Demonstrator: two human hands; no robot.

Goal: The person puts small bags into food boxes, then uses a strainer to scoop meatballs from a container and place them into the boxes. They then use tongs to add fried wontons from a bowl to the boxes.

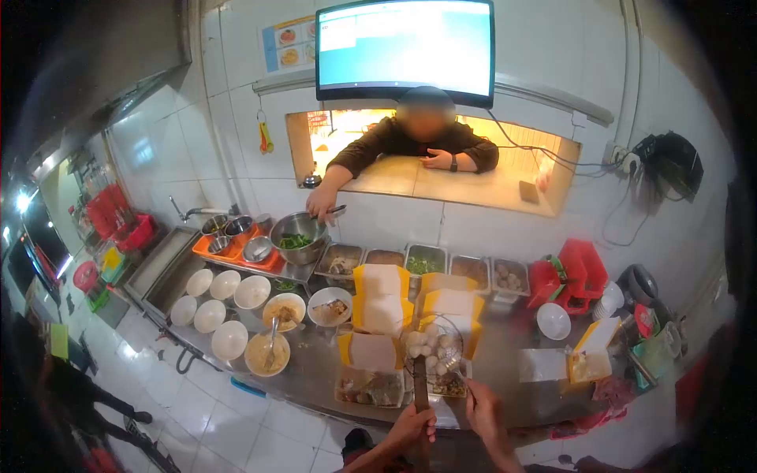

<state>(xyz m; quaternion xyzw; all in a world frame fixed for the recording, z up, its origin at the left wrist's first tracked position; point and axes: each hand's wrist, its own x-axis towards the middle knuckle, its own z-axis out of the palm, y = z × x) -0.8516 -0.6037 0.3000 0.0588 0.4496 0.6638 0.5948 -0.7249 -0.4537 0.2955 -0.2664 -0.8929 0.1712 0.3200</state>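
Note:
My left hand (413,426) is wrapped round the handle of a long-handled strainer (420,378). Pale round balls (430,340) lie in the strainer's basket, above the open yellow boxes. My right hand (482,406) grips the thin handle of a slotted ladle (449,359), whose head is against the balls. Just below the basket, one open box (448,385) with dark food is partly hidden. To its left stands another open box (371,388) with food in it. Two more open yellow boxes (382,296) (451,301) are behind them.
White bowls (229,340) stand on the left of the steel counter (315,378). Metal food trays (426,260) line the back. A person (371,150) leans through the hatch, one hand at a metal bowl (298,256) of greens. Red baskets (583,272) are at right.

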